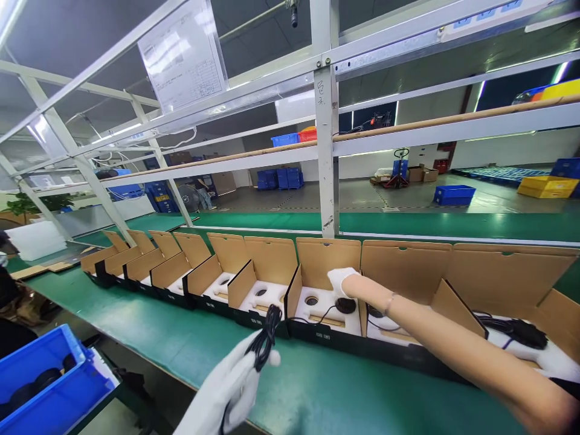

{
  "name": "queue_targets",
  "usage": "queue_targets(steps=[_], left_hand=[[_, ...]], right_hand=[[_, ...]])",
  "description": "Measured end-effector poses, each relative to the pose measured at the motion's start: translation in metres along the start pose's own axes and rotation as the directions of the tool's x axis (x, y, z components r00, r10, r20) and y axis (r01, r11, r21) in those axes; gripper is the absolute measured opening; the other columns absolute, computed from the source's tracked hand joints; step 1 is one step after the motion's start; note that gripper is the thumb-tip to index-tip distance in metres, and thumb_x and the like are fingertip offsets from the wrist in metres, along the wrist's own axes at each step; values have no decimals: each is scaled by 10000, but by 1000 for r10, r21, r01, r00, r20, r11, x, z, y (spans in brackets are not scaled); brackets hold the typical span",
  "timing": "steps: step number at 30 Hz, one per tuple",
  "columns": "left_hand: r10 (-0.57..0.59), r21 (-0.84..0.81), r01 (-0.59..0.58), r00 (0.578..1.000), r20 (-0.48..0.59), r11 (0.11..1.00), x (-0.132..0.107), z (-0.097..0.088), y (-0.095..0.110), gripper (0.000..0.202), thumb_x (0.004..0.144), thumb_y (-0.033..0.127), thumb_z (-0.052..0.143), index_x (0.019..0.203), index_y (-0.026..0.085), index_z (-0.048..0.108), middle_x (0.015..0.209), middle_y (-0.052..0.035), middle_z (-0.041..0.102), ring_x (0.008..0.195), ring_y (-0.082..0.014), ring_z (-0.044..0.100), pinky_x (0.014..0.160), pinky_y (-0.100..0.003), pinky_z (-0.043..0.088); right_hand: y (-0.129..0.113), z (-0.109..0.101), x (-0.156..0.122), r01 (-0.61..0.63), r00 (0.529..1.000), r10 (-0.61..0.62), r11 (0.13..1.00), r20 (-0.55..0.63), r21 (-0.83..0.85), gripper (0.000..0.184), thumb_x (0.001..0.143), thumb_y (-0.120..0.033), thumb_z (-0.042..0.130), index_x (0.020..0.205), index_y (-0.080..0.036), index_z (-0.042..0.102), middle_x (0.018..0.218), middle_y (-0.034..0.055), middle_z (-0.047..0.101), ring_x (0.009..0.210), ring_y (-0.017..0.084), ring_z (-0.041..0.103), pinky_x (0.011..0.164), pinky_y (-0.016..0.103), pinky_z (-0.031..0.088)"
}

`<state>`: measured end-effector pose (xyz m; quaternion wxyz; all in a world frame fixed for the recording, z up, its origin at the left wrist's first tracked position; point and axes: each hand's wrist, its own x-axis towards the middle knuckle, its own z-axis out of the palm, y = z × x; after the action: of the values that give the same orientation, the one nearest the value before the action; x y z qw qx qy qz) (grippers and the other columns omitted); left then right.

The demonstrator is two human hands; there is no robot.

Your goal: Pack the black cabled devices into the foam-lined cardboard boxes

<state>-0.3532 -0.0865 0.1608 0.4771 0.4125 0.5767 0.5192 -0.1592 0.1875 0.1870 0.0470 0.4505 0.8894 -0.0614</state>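
My left hand (235, 377), in a white glove, is closed around a coiled black cable (267, 335) held above the green bench. My right hand (341, 281), also gloved, reaches forward into an open cardboard box (326, 260) and rests on a round black part (345, 306) seated in the white foam insert (317, 305). A thin black wire runs from that part across the foam. The fingers curl over the part.
A row of several open cardboard boxes (190, 266) with white foam inserts lines the green bench (317, 386). The box at the right holds a black cable bundle (516, 329). A blue bin (45, 386) sits at lower left. A white metal post (327, 151) stands behind the boxes.
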Motion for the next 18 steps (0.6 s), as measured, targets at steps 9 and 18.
queue_targets(steps=[9, 18], left_hand=[[291, 549, -365, 931, 220, 752, 105, 31, 103, 421, 956, 593, 443, 988, 210, 615, 611, 49, 526, 492, -113, 382, 496, -249, 351], [335, 847, -439, 880, 337, 299, 230, 80, 78, 352, 1013, 451, 480, 1123, 179, 675, 1170, -103, 683, 1155, -259, 600, 1053, -493, 456]], right_hand=[[-37, -39, -67, 586, 689, -370, 790, -623, 178, 240, 876, -346, 693, 1104, -273, 718, 951, 23, 706, 902, 218, 607, 809, 332, 438], [-21, 67, 38, 444, 854, 415, -267, -314, 855, 332, 727, -551, 599, 877, -271, 502, 904, 25, 685, 868, 223, 691, 843, 417, 585]])
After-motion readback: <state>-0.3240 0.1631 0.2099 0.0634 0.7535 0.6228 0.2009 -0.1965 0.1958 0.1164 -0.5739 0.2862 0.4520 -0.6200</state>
